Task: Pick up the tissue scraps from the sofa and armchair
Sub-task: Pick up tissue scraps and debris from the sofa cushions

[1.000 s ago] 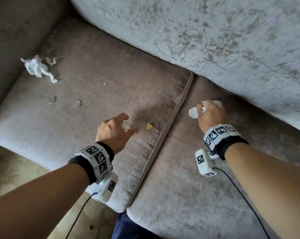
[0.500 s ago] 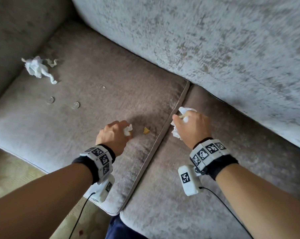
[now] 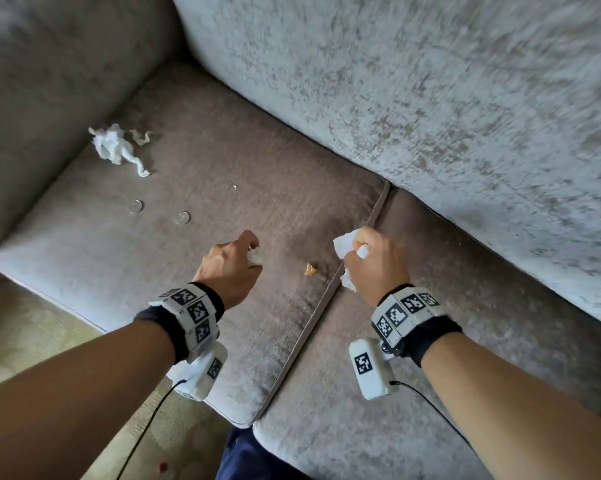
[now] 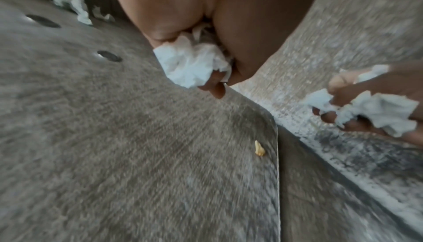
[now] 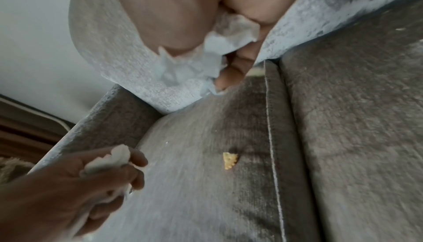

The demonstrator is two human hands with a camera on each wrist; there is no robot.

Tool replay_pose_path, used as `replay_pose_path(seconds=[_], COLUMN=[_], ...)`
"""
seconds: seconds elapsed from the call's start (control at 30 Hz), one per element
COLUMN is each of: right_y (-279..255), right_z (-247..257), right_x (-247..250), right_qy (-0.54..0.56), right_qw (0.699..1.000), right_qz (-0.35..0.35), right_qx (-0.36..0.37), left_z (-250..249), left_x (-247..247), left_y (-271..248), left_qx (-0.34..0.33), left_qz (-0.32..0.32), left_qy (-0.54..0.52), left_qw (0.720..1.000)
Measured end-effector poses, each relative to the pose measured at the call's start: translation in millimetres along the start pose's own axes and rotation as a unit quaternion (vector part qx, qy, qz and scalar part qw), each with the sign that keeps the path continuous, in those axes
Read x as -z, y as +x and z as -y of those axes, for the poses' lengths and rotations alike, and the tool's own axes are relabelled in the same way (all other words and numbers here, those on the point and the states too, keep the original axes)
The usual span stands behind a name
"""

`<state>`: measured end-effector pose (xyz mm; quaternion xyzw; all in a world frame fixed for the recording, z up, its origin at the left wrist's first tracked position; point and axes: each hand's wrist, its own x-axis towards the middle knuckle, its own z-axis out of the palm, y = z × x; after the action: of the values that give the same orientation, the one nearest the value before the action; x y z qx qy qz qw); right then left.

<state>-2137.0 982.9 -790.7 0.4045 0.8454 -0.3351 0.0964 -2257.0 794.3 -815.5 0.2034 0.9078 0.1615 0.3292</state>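
Note:
My left hand (image 3: 238, 263) hovers over the left seat cushion (image 3: 119, 258) of the grey sofa, fingers curled round a crumpled white tissue scrap (image 4: 192, 65). My right hand (image 3: 368, 261) is above the seam between the cushions and grips a larger wad of tissue (image 3: 346, 245), which shows again in the right wrist view as white tissue (image 5: 206, 55) bulging out of the fist. A further crumpled tissue scrap (image 3: 114, 147) with a small torn strip (image 3: 141, 136) beside it lies at the far left of the cushion, near the armrest (image 3: 50, 81).
Two coins (image 3: 134, 206) (image 3: 182, 217) lie on the left cushion. A yellow cracker crumb (image 3: 311, 269) sits between my hands by the piped seam (image 3: 326, 299). The pale back cushion (image 3: 430, 98) rises behind. Floor (image 3: 22, 341) lies front left.
My right hand has pulled back from the back cushion toward the seam, carrying its tissue. My left hand has closed tighter on its scrap and hardly moved.

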Motion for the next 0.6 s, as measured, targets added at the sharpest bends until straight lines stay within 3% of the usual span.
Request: replay_pose_path(seconds=[0.2, 0.3, 0.47, 0.6], right_y=[-12.4, -8.8, -2.1, -4.7], right_z=[22.4, 20.1, 8.8, -1.5], right_x=[-16.5, -30.6, -52.9, -68.6], right_qy=[0.017, -0.026, -0.109, -0.082], right_qw=[0.999, 0.997, 0.992, 0.996], right_qz=[0.048, 0.068, 0.055, 0.044], right_qx=[0.007, 0.016, 0.018, 0.009], left_z=[10.3, 17.5, 33.1, 43.0], left_x=[26.5, 29.9, 19.7, 9.6], left_y=[-13.7, -18.2, -28.8, -42.3], left_qx=[0.006, 0.006, 0.03, 0.038], left_qz=[-0.007, -0.015, -0.043, -0.052], left_qy=[-0.016, -0.025, -0.032, -0.035], left_qw=[1.0, 1.0, 0.998, 0.997])
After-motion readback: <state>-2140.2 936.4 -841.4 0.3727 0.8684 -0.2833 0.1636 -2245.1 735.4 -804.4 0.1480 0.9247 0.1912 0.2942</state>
